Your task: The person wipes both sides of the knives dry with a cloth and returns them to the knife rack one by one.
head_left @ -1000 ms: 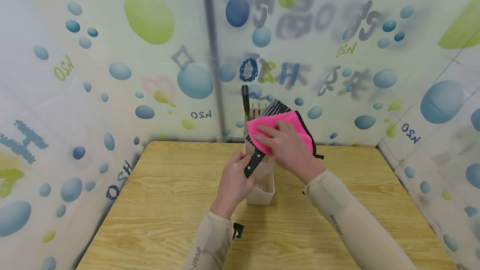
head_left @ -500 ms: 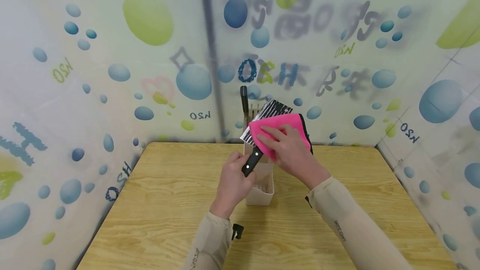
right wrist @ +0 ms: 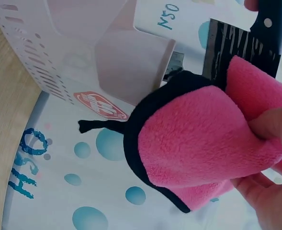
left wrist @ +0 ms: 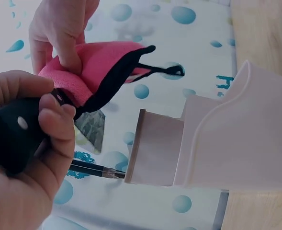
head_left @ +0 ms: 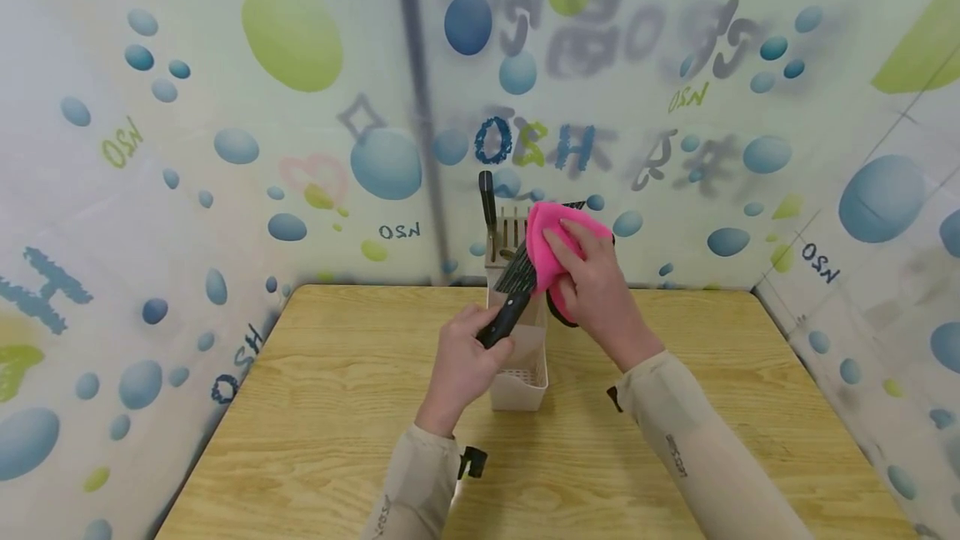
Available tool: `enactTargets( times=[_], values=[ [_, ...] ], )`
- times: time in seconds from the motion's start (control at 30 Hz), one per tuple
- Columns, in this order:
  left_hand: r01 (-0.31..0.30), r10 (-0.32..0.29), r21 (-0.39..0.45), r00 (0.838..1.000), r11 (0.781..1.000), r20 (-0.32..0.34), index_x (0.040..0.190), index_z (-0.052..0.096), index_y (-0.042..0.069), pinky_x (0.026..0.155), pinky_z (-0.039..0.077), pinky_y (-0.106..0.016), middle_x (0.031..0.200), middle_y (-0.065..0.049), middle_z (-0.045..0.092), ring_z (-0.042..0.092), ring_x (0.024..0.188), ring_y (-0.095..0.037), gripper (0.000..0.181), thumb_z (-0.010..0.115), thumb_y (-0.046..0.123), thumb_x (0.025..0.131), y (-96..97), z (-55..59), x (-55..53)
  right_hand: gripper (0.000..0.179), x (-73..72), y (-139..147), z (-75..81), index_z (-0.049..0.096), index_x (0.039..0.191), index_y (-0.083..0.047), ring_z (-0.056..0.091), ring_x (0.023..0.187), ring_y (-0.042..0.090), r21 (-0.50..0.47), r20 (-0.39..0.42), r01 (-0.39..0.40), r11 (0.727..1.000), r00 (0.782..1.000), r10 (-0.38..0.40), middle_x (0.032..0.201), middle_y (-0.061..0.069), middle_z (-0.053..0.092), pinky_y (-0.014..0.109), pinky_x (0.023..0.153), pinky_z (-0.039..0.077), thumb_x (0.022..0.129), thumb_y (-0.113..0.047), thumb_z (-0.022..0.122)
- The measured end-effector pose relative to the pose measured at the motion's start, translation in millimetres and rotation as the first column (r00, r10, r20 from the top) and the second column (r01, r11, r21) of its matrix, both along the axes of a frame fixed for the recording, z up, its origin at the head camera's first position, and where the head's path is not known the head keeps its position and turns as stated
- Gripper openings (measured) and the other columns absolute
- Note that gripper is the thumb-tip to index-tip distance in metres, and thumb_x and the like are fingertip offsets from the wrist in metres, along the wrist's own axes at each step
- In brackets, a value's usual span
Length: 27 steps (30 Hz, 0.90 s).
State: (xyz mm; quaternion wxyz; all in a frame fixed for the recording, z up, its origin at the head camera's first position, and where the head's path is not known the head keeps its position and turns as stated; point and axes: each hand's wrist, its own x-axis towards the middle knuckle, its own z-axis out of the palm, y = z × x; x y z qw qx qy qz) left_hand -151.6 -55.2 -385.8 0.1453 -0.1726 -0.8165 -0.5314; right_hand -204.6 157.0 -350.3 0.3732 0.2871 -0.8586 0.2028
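My left hand (head_left: 459,363) grips the black riveted handle (head_left: 504,320) of a cleaver, raised and tilted up to the right. Streaks run down its dark blade (right wrist: 239,45), which the cloth partly covers. With my right hand (head_left: 603,302) I hold a folded pink fleecy cloth (head_left: 553,242) with black trim against the blade. In the right wrist view the cloth (right wrist: 193,134) bunches between thumb and fingers, and its black loop hangs out. Behind the cleaver stands a pale plastic knife holder (head_left: 519,397), partly hidden by hands and blade.
Another black-handled knife (head_left: 487,197) stands upright in the holder's slotted top, at its left. The holder is on a wooden table (head_left: 337,407). A patterned backdrop (head_left: 300,148) rises behind the table and along both sides.
My right hand has slid the cloth along the blade, and the cloth now wraps over its upper part. The blade has turned more edge-on to the head view. The left hand keeps its grip.
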Motion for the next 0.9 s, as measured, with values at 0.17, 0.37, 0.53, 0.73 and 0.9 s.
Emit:
enactTargets(
  times=[0.17,0.37,0.53,0.73,0.9],
  values=[
    [0.074,-0.074,0.009,0.997,0.997,0.026,0.102,0.079,0.004,0.047,0.041,-0.025,0.075,-0.004,0.060,0.052,0.057,-0.013,0.020,0.067,0.005,0.086,0.2,2.4,0.9,0.050,-7.6,0,5.6,0.060,0.140,0.004,0.053,0.126,0.050,-0.049,-0.037,0.021,0.999,0.999,-0.022,0.140,0.032,0.053,0.058,0.098,0.053,0.091,0.008,0.068],
    [0.186,-0.195,0.073,0.972,0.980,0.134,0.089,0.073,0.005,0.042,0.044,-0.027,0.063,-0.004,0.063,0.056,0.045,-0.012,0.012,0.062,0.006,0.092,0.8,4.5,2.4,0.049,-19.0,2,10.5,0.058,0.141,0.006,0.054,0.127,0.049,-0.084,-0.037,0.052,0.995,0.998,-0.056,0.141,0.032,0.052,0.056,0.099,0.053,0.093,0.009,0.063],
    [0.234,-0.247,0.088,0.950,0.968,0.190,0.084,0.070,0.008,0.042,0.045,-0.027,0.057,-0.001,0.061,0.057,0.043,-0.013,0.017,0.060,0.009,0.097,0.9,6.2,3.8,0.046,-25.2,3,14.7,0.057,0.141,0.009,0.056,0.127,0.048,-0.157,0.010,0.100,0.983,0.995,-0.100,0.137,0.033,0.054,0.056,0.099,0.052,0.095,0.009,0.060],
    [0.269,-0.280,0.081,0.937,0.960,0.206,0.080,0.068,0.007,0.042,0.042,-0.026,0.056,-0.001,0.060,0.056,0.043,-0.012,0.022,0.059,0.011,0.100,2.7,8.5,4.9,0.045,-30.7,5,18.8,0.056,0.142,0.008,0.058,0.124,0.045,-0.244,0.131,0.175,0.954,0.980,-0.147,0.134,0.031,0.057,0.055,0.099,0.053,0.097,0.007,0.058],
    [0.264,-0.279,0.096,0.937,0.960,0.213,0.078,0.067,0.008,0.041,0.041,-0.025,0.056,-0.001,0.060,0.055,0.042,-0.012,0.024,0.058,0.010,0.100,3.2,8.7,4.6,0.045,-28.3,1,18.3,0.058,0.140,0.007,0.059,0.123,0.045,-0.276,0.209,0.187,0.943,0.969,-0.131,0.131,0.030,0.059,0.055,0.099,0.053,0.095,0.007,0.057]
  ],
)
